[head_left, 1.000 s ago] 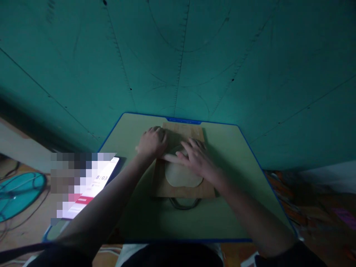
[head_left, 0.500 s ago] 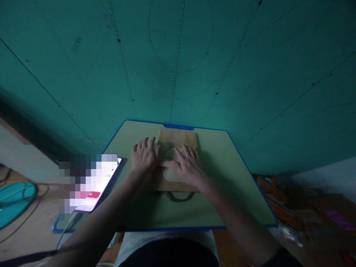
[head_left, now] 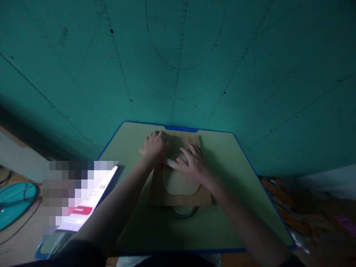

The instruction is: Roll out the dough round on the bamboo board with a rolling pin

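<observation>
A wooden board (head_left: 158, 189) lies on the small blue-edged table (head_left: 222, 163). On the board rests a flat, pale, roundish sheet that looks like dough (head_left: 178, 183). Across its upper part runs a thin pale rolling pin (head_left: 171, 163), slanting slightly. My left hand (head_left: 156, 144) is over the pin's left end at the board's left edge, its fingers bent; whether it grips the pin is unclear. My right hand (head_left: 193, 161) lies over the right end, its fingers spread and the palm on the pin.
A lit phone or tablet (head_left: 86, 204), partly pixelated, stands at the table's left. A dark handle (head_left: 185, 213) shows below the board. The green wall (head_left: 175, 55) rises behind the table. A turquoise round object (head_left: 18, 202) is at the far left.
Both hands and the pin have shifted toward the board's far end, baring more of the pale sheet. My left hand's fingers are more bent. The camera view has shifted slightly.
</observation>
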Demonstrator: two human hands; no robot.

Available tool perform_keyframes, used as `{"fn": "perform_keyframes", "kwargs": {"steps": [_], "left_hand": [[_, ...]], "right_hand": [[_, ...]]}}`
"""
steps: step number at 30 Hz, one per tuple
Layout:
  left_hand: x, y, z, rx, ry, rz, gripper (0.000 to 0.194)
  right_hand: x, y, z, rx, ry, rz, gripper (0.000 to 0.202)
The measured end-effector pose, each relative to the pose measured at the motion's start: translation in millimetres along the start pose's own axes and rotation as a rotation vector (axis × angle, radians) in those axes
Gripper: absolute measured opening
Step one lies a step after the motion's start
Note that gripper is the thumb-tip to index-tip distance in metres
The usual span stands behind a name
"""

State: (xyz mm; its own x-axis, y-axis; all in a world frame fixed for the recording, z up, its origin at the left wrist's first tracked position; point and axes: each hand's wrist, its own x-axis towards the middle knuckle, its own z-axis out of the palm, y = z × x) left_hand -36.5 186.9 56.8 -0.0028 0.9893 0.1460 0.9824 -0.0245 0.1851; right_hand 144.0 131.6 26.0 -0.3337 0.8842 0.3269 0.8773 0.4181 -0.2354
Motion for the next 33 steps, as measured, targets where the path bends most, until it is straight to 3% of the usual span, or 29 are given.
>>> {"fn": "perform_keyframes", "kwargs": {"steps": [6, 10, 14, 17, 27, 33], "left_hand": [[16, 11, -1.2, -0.023, 0.037, 0.041, 0.036], [-10, 0, -6.2, -0.012, 0.021, 0.025, 0.038], [-46, -16, -8.9, 0.024, 0.019, 0.004, 0.042], [-56, -19, -8.9, 0.034, 0.026, -0.015, 0.042], [-5, 6, -3.0, -0.021, -0.006, 0.007, 0.043], [27, 22, 6.5, -0.041, 0.01, 0.098, 0.037]], "right_hand": [[10, 11, -4, -0.065, -0.005, 0.024, 0.042], [-9, -10, -10, -0.098, 0.0, -0.049, 0.034], [-34, -38, -19, -0.096, 0.026, -0.077, 0.039], [-46, -45, -25, -0.143, 0.016, -0.112, 0.043], [-27, 0, -10, -0.047, 0.047, 0.035, 0.037], [-12, 28, -5, -0.131, -0.061, -0.117, 0.036]]}}
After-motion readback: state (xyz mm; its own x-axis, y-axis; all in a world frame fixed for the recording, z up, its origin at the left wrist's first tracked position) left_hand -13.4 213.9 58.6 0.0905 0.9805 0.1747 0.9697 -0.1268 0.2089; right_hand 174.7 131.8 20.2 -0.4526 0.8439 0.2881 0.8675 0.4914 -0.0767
